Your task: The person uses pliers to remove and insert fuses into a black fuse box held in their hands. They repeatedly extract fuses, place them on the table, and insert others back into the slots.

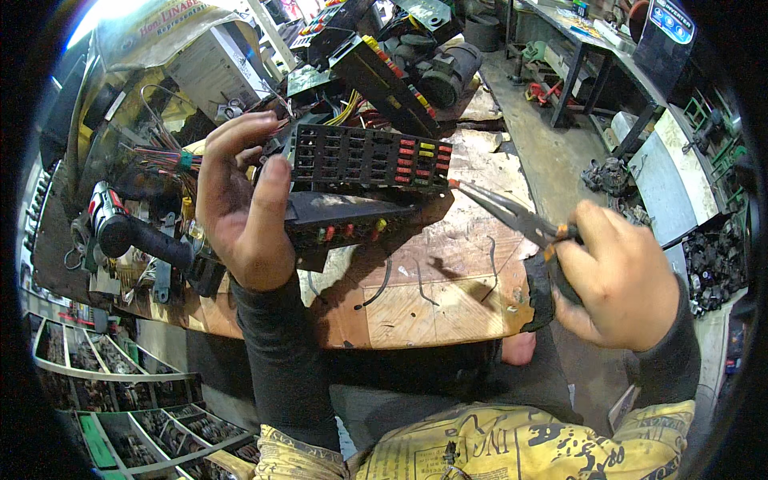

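My left hand (248,200) grips the left end of a black fuse box (344,160), tilted so its slotted face shows. Red and yellow blade fuses (406,160) fill its right part; the slots at left look dark. In my right hand (620,276) is a pair of long-nose pliers (516,216) with dark and orange handles. Their tips meet a small red fuse (454,183) at the box's lower right corner; whether it sits in a slot I cannot tell. Just below lies a second black fuse box (344,212) with a few red and yellow fuses.
Behind stands another fuse box (384,80) beside a dark motor (448,74). Short black wires (378,284) lie on the worn wooden table (408,320). A power tool (112,228) and coloured wires (164,158) crowd the left. Parts trays (120,372) stand lower left.
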Tool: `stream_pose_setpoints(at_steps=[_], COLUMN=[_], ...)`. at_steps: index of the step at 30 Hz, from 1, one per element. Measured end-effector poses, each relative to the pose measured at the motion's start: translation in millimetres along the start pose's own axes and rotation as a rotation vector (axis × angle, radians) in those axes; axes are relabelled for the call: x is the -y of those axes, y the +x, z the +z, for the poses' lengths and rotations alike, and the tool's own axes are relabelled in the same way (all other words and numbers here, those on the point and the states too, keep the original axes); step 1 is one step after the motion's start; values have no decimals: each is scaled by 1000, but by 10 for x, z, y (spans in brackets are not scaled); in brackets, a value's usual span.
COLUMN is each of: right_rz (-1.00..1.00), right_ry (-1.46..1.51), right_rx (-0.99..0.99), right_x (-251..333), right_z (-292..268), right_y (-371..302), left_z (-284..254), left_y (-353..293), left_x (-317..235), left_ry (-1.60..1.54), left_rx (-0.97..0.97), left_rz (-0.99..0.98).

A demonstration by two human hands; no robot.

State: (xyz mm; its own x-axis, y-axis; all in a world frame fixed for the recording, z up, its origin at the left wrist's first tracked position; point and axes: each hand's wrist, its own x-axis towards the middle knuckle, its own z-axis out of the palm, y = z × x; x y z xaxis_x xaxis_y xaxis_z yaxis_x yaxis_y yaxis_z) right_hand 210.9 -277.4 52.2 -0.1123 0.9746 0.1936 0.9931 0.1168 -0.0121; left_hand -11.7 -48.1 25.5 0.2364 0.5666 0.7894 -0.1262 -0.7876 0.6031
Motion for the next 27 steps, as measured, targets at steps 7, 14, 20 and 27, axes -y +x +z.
stream_pose_setpoints(at_steps=[7,14,20,27], right_rz=[-68,-85,-16,7], right_ry=[-245,-358,-439,-422], right_rx=[70,61,15,135], right_x=[147,433,765,870], right_z=[-315,-438,-430,-500], right_y=[284,415,459,520], left_z=[-236,-337,-334,-337], left_y=[31,-56,-103,-72], left_x=[6,159,133,177], left_ry=[-291,-129,-35,2], left_rx=[368,420,421,432], left_rz=[-441,-237,-116,-69])
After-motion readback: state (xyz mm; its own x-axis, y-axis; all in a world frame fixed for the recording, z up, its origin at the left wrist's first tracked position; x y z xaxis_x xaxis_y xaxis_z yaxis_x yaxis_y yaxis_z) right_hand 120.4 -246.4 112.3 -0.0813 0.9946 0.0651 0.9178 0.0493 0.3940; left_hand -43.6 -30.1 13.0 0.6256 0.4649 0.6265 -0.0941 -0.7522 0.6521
